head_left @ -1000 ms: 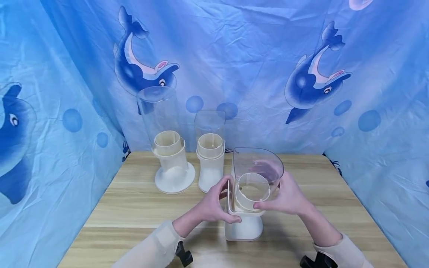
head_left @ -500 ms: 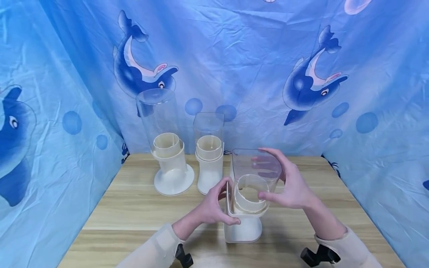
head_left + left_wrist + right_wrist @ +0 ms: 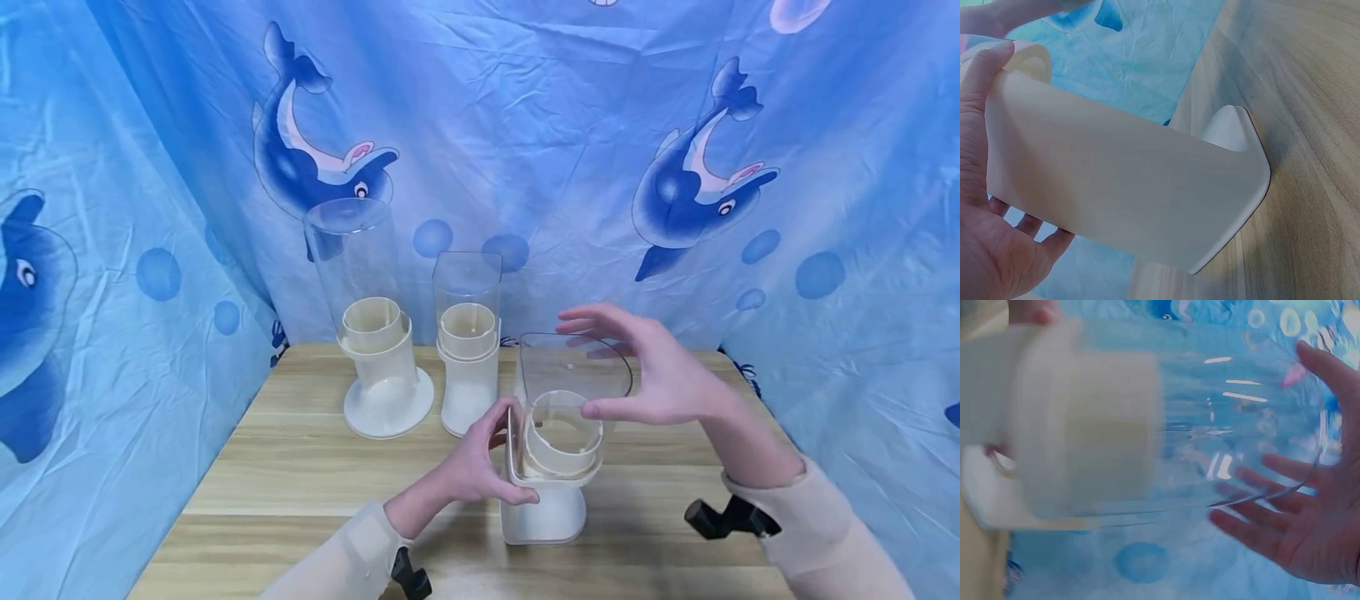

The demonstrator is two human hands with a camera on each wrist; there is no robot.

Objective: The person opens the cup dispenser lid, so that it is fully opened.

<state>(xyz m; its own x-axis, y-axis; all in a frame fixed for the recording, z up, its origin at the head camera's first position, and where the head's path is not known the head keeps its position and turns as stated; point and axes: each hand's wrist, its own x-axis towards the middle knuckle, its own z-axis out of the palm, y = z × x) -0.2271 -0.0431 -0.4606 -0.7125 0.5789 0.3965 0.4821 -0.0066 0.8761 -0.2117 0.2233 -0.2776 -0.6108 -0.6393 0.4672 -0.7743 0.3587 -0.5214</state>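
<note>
A dispenser stands near the front of the wooden table: a cream base with a clear container seated in its cream collar. My left hand grips the base's upper part from the left, thumb in front and fingers behind. My right hand hovers at the container's right side near the rim. Its fingers are spread and straight and hold nothing.
Two more dispensers stand at the back of the table: a round-footed one and a squarer one to its right. A blue dolphin-print curtain closes in the back and both sides. Black camera mounts sit at my wrists.
My right hand has let go of the clear container, risen towards its rim and spread its fingers. The left hand and the dispenser have stayed put.
</note>
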